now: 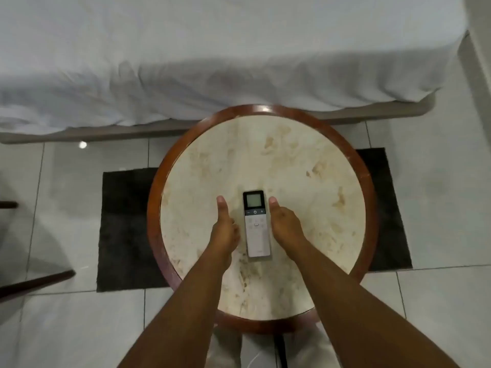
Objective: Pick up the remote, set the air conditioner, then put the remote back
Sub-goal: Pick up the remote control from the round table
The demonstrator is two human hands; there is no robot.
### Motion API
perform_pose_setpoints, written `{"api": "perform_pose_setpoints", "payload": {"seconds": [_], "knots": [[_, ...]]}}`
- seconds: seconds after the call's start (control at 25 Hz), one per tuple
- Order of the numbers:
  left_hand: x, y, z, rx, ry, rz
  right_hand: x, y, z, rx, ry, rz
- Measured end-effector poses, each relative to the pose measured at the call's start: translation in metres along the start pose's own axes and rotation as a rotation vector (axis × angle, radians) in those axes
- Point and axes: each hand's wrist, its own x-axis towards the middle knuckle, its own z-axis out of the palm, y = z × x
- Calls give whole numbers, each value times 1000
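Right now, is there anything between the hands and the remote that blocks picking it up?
Nothing visible does. The remote lies flat, face up, on the round table, with the left hand and the right hand close on either side, thumbs pointing forward. Only bare tabletop shows around it.

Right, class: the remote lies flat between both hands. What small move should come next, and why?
Probably close the right hand around the remote and lift it. The remote lies flat on the round table, screen away from the person, with the left hand and right hand beside it, neither gripping.
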Motion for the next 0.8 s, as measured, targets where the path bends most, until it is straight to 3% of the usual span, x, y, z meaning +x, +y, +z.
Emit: {"api": "perform_pose_setpoints", "payload": {"seconds": [0.2,0.48,0.8], "knots": [[18,-14,5,5,-89,30,19,8,25,85,52,87],[0,-9,-5,49,-84,6,1,17,30,84,-70,92],[-92,67,4,230,-134,116,-60,-35,-57,332,-27,47]]}}
